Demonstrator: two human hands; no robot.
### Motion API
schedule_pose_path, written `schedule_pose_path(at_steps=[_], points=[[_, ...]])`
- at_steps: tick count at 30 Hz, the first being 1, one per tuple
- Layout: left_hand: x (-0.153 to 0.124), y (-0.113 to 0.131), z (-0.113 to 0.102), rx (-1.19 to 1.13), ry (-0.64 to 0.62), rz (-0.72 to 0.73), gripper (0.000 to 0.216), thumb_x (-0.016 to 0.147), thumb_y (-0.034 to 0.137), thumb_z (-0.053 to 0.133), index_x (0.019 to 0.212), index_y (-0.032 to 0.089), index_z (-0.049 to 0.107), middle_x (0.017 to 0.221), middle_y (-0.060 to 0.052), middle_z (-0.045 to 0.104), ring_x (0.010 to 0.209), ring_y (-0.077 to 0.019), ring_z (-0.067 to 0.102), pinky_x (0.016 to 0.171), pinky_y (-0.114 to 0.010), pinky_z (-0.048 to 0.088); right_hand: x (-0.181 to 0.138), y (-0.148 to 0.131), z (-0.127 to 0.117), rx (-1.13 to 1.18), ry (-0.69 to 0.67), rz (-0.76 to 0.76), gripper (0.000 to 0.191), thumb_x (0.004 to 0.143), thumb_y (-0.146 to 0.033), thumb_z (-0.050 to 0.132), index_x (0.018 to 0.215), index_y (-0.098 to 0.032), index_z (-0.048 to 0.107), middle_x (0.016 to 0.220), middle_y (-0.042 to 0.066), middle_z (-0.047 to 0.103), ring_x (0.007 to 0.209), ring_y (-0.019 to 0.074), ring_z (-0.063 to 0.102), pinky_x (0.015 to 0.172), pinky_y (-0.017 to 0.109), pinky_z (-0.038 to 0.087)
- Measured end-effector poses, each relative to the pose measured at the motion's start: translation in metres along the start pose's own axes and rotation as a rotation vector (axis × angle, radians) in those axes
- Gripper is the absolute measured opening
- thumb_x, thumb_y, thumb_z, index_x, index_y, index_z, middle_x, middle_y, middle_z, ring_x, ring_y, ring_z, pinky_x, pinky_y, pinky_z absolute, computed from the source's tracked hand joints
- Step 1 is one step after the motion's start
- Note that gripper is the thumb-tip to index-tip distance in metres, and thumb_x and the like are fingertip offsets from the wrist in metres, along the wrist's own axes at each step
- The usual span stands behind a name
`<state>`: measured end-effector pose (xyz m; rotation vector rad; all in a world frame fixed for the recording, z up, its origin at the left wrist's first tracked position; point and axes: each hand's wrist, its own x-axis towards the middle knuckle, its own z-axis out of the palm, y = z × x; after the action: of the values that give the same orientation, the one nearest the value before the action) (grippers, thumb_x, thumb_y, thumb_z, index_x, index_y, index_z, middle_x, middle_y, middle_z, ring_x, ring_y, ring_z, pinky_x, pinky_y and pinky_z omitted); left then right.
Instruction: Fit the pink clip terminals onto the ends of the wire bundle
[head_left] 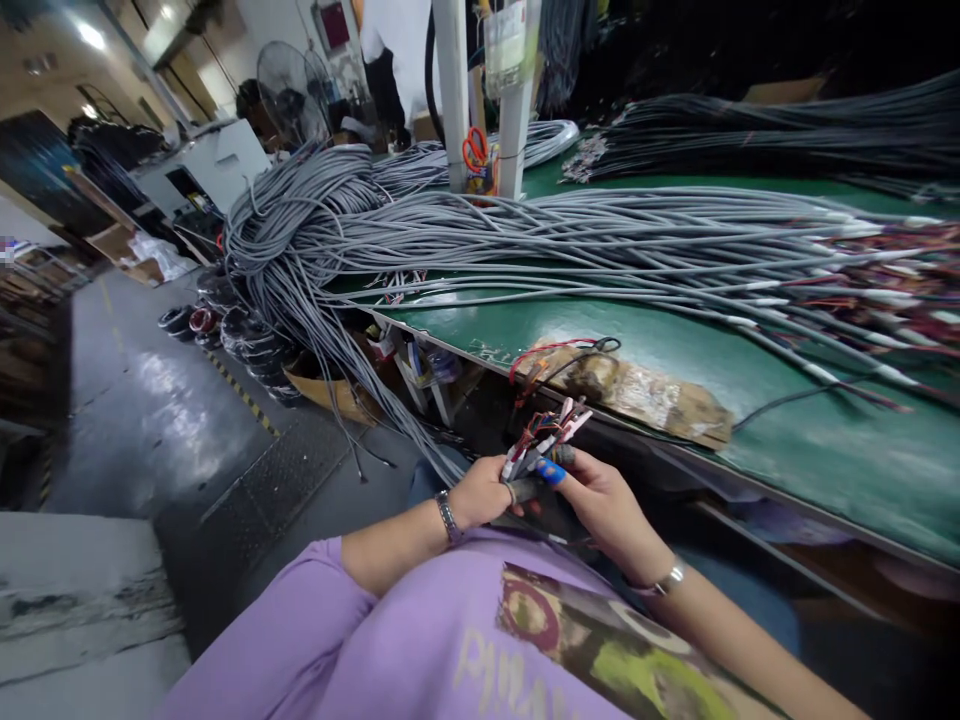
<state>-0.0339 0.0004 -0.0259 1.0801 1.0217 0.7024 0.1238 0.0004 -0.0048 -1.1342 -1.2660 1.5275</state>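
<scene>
My left hand (484, 491) is closed round a bundle of grey cables (439, 455), just off the table's near edge. Stripped ends with thin red, orange and dark wires and white sleeves (555, 430) stick up out of the grip. My right hand (596, 488) meets the bundle from the other side, thumb and fingers pinched at the cable ends; blue tape wraps its thumb. Exactly which cable the right fingers hold is partly hidden. Close beyond both hands, a board wrapped in tape (637, 390) lies at the table edge with red and black leads.
Long grey cables (525, 235) spread over the green table (480, 325) and hang off its left end. Dark cables (750, 140) lie at the back. Orange-handled scissors (474, 148) stand by a white post (452, 90). Cable coils (259, 345) sit on the floor, left. A person stands behind.
</scene>
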Motion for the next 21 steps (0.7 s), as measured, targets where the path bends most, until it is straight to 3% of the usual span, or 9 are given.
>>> schedule_pose_path(at_steps=[4, 10, 14, 17, 21], points=[[-0.002, -0.001, -0.005, -0.019, -0.025, 0.067, 0.055, 0.061, 0.059, 0.076, 0.086, 0.010, 0.070, 0.074, -0.007, 0.070, 0.069, -0.0176, 0.064, 0.067, -0.029, 0.051, 0.000, 0.007, -0.005, -0.077, 0.071, -0.059, 0.032, 0.072, -0.051, 0.070, 0.077, -0.020, 0.069, 0.066, 0.002, 0.067, 0.060, 0.0180, 0.059, 0.061, 0.030, 0.050], [-0.011, 0.006, -0.016, -0.143, 0.290, 0.249, 0.049, 0.078, 0.055, 0.064, 0.102, 0.013, 0.071, 0.088, -0.010, 0.074, 0.083, -0.0210, 0.069, 0.078, -0.031, 0.051, 0.001, 0.015, -0.017, -0.276, 0.099, -0.169, 0.025, 0.076, -0.043, 0.063, 0.076, -0.019, 0.069, 0.075, 0.005, 0.070, 0.070, 0.0211, 0.062, 0.067, 0.032, 0.050], [-0.017, 0.008, -0.017, -0.189, 0.279, 0.272, 0.049, 0.077, 0.055, 0.066, 0.100, 0.012, 0.070, 0.085, -0.011, 0.074, 0.078, -0.0211, 0.070, 0.079, -0.034, 0.052, 0.003, 0.015, -0.016, -0.399, 0.020, -0.232, 0.022, 0.078, -0.039, 0.060, 0.075, -0.019, 0.070, 0.077, 0.006, 0.069, 0.070, 0.0206, 0.062, 0.067, 0.031, 0.050], [-0.018, 0.009, -0.018, -0.214, 0.288, 0.255, 0.048, 0.076, 0.056, 0.066, 0.094, 0.012, 0.069, 0.079, -0.009, 0.073, 0.064, -0.0160, 0.067, 0.066, -0.028, 0.052, 0.005, 0.016, -0.015, -0.420, -0.015, -0.241, 0.020, 0.079, -0.037, 0.061, 0.077, -0.020, 0.072, 0.077, 0.006, 0.069, 0.070, 0.0205, 0.062, 0.066, 0.031, 0.049], [-0.014, 0.012, -0.017, -0.102, 0.324, 0.176, 0.048, 0.072, 0.059, 0.068, 0.080, 0.011, 0.067, 0.067, -0.005, 0.068, 0.040, -0.0061, 0.050, 0.042, -0.020, 0.037, 0.005, 0.014, -0.013, -0.384, -0.014, -0.206, 0.019, 0.078, -0.039, 0.064, 0.076, -0.022, 0.073, 0.075, 0.005, 0.069, 0.069, 0.0207, 0.062, 0.066, 0.031, 0.049]])
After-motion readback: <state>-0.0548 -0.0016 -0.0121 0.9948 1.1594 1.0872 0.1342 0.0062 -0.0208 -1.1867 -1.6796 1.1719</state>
